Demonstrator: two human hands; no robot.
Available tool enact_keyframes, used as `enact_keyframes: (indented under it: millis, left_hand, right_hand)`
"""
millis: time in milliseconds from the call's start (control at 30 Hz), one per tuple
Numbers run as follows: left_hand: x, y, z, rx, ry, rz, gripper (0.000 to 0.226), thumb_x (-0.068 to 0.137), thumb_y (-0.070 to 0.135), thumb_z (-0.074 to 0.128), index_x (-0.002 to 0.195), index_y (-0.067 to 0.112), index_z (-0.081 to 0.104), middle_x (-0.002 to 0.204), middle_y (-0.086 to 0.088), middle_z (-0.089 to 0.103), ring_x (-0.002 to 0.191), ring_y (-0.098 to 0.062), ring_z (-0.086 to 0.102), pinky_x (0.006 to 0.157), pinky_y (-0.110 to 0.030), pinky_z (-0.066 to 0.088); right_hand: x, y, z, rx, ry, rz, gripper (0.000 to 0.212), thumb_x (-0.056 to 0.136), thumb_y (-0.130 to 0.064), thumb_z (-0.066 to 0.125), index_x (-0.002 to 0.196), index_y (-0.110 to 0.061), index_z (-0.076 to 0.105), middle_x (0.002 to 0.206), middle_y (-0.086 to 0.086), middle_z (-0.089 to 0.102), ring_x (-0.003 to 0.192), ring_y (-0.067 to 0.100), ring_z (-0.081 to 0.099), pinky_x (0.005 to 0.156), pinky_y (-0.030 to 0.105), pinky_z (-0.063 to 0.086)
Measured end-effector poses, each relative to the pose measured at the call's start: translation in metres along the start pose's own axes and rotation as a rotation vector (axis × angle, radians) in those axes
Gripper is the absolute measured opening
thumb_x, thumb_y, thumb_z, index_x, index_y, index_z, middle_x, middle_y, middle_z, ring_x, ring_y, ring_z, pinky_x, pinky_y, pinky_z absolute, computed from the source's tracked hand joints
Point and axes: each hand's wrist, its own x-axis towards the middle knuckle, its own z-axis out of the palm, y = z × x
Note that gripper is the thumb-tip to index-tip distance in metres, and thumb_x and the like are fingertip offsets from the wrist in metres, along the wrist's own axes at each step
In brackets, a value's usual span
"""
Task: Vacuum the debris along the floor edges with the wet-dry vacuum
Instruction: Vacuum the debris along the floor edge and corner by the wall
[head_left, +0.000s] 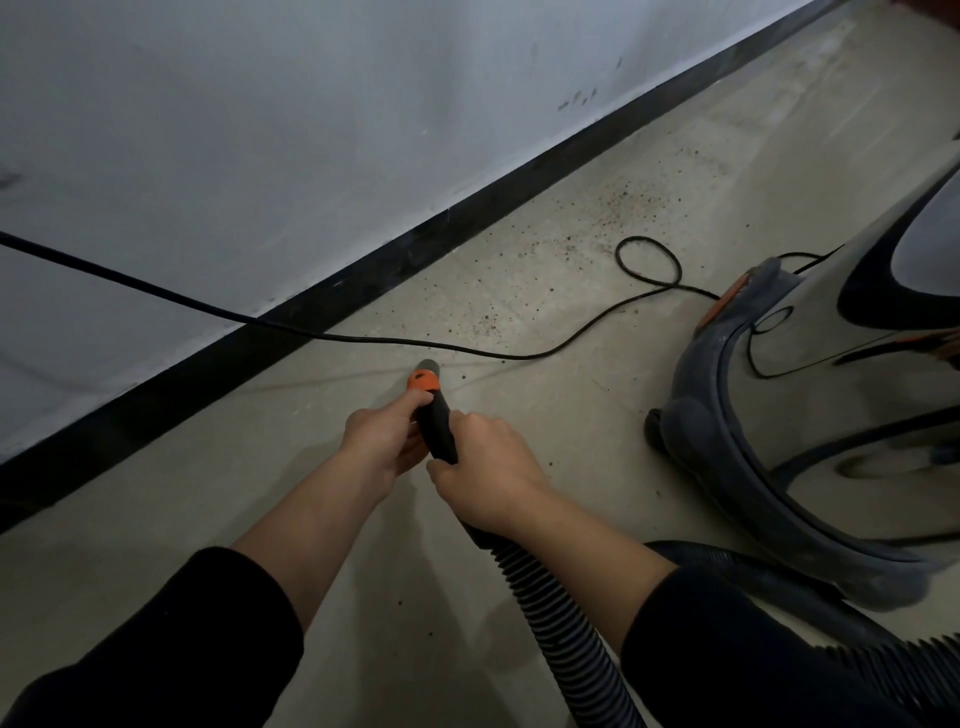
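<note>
The black vacuum nozzle (435, 415) with an orange collar points down at the pale floor, a short way out from the black baseboard (363, 280). My left hand (382, 447) grips the nozzle just below the orange collar. My right hand (485, 480) holds it lower, where the ribbed black hose (561, 623) begins. Dark specks of debris (613, 218) lie scattered on the floor ahead, along the baseboard. The wet-dry vacuum body (810, 395), shiny metal with a grey base, stands at the right.
A thin black power cord (363, 340) hangs across the white wall (260, 130) from the left, drops to the floor just beyond the nozzle tip and loops toward the vacuum. The hose curves behind my right arm toward the vacuum base.
</note>
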Motion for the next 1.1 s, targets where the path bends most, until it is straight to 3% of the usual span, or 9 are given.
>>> enact_keyframes:
  millis: [367,500,733,967,1100]
  left_hand:
    - [0.001,0.001,0.001,-0.041,0.001,0.015,0.024,0.088,0.020,0.071,0.104,0.004,0.062,0.090,-0.012,0.069,0.080,-0.020,0.068,0.062,-0.026,0.051]
    - [0.003,-0.001,0.012,-0.041,-0.041,-0.005,0.034,0.089,0.020,0.070,0.115,-0.001,0.063,0.098,-0.014,0.071,0.084,-0.022,0.069,0.063,-0.027,0.052]
    - [-0.005,-0.005,0.032,-0.002,-0.088,-0.020,0.031,0.089,0.017,0.068,0.112,-0.003,0.064,0.090,-0.016,0.070,0.072,-0.021,0.067,0.057,-0.024,0.050]
    - [0.000,-0.004,0.023,0.036,-0.096,0.002,0.038,0.087,0.022,0.069,0.118,0.002,0.063,0.103,-0.019,0.071,0.089,-0.025,0.069,0.066,-0.027,0.051]
    - [0.002,-0.005,0.021,0.044,-0.098,0.010,0.038,0.087,0.023,0.069,0.118,0.002,0.062,0.106,-0.020,0.070,0.096,-0.027,0.069,0.075,-0.030,0.054]
  right_hand:
    - [0.006,0.003,0.001,0.039,0.011,-0.004,0.016,0.088,-0.019,0.054,0.100,-0.009,0.053,0.090,0.011,0.060,0.080,0.029,0.059,0.066,0.035,0.051]
    - [0.004,0.010,-0.002,0.041,0.049,0.028,0.020,0.088,-0.019,0.053,0.106,-0.009,0.054,0.096,0.012,0.061,0.084,0.030,0.059,0.065,0.033,0.047]
    - [-0.005,0.023,-0.010,0.045,0.071,0.060,0.017,0.090,-0.018,0.053,0.103,-0.008,0.054,0.096,0.013,0.060,0.086,0.030,0.059,0.063,0.031,0.040]
    - [-0.003,0.026,-0.010,0.197,0.054,0.093,0.016,0.086,-0.021,0.056,0.093,-0.007,0.055,0.086,0.010,0.061,0.076,0.027,0.059,0.055,0.028,0.042]
    - [-0.004,0.023,-0.008,0.227,0.067,0.098,0.018,0.087,-0.021,0.055,0.099,-0.008,0.057,0.093,0.012,0.063,0.082,0.030,0.061,0.061,0.030,0.045]
